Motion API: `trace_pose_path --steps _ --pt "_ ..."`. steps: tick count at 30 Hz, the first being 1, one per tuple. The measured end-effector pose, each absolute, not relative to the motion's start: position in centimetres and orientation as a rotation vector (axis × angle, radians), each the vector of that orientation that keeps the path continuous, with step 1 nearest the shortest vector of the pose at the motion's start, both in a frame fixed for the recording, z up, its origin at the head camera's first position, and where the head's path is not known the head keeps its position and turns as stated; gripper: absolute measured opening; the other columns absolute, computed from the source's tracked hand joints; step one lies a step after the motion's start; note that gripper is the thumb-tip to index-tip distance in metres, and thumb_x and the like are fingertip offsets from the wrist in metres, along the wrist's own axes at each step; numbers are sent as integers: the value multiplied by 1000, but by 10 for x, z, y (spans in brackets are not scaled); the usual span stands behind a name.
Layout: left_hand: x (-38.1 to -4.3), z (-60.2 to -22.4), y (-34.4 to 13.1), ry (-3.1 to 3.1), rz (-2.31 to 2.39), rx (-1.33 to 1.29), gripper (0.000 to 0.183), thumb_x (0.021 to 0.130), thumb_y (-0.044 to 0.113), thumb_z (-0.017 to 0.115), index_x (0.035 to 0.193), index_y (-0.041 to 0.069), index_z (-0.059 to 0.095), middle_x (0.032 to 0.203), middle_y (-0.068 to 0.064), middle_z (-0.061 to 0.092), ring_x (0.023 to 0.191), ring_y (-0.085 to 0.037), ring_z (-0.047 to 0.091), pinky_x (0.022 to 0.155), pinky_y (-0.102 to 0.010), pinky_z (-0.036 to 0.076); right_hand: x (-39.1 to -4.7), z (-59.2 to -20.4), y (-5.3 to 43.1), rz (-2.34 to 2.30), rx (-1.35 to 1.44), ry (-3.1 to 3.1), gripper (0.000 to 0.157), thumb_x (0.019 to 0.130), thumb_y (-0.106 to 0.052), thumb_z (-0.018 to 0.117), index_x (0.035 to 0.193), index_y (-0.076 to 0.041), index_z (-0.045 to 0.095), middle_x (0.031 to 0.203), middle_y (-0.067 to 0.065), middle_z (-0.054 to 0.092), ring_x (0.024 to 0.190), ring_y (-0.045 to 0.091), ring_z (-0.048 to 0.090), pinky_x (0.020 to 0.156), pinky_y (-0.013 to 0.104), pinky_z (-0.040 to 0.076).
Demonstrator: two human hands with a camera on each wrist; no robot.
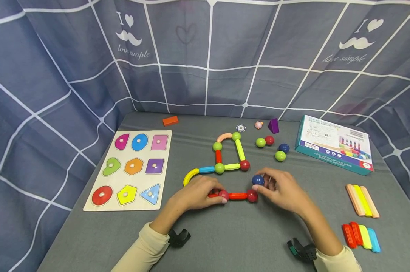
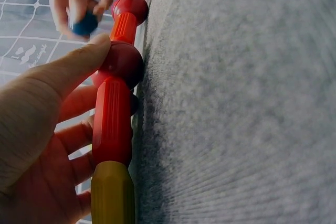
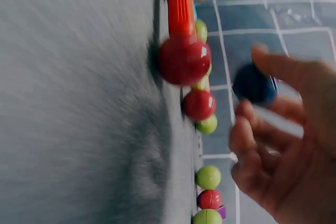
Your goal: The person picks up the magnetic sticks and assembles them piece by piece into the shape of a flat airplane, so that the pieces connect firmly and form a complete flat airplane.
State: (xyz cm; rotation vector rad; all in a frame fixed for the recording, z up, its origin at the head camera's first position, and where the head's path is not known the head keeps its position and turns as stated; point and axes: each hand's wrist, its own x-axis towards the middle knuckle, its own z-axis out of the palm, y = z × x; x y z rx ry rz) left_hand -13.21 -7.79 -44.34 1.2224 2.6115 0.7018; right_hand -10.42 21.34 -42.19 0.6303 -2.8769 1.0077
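My left hand grips a red ball in a chain of joined pieces, thumb on the near side and fingers behind. From that ball a red rod leads right to a second red ball. On its other side sit another red rod and a yellow piece. My right hand pinches a dark blue ball between thumb and fingers, just above the end red ball. Behind the hands lies a loop of rods and green and red balls, with a blue rod and a curved yellow rod leading left.
A wooden shape puzzle board lies at left. Loose balls, such as a green one, sit behind my right hand. A box stands back right; straight rods and short coloured rods lie at right. An orange block is at the back.
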Motion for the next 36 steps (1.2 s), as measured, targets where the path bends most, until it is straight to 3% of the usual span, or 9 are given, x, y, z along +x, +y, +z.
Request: trace_pose_path --steps 7,14,22,26,31,36 --pt "-131 -443 -79 2607 721 1226 33 87 47 64 105 19 72 85 15 59 74 -5 52 65 -20 39 -54 -435 217 1332 945 -2979 30 81 -39 74 106 -27 61 76 -10 57 60 7 53 50 20 41" --pt "-132 -442 -79 2607 719 1216 32 87 46 65 104 20 72 83 15 58 73 -5 51 64 -20 39 -36 -449 225 1306 933 -3018 28 79 -39 77 101 -31 60 72 -12 56 56 5 50 47 19 37" --pt "-131 -443 -78 2601 714 1197 32 87 46 65 105 20 71 82 16 56 73 -5 50 64 -21 39 -32 -447 231 1340 883 -3009 37 79 -40 77 109 -26 61 75 -10 55 56 5 49 47 19 37" --pt "-130 -442 -78 2602 722 1197 31 87 46 66 105 20 71 82 16 56 72 -5 51 64 -21 39 -34 -438 251 1348 721 -2989 32 84 -36 72 111 -22 62 74 -8 55 56 6 48 48 21 38" --pt "-130 -442 -77 2606 724 1198 32 87 46 66 105 20 71 82 16 56 73 -5 51 64 -21 39 -39 -426 301 977 330 -2908 24 86 -26 72 105 -14 65 70 -7 54 55 5 47 48 23 37" --pt "-129 -442 -77 2610 713 1197 33 87 47 65 105 20 71 82 16 55 73 -7 52 64 -21 39 -36 -425 356 623 -74 -2864 29 84 -29 73 101 -6 66 71 0 56 56 6 45 48 26 33"
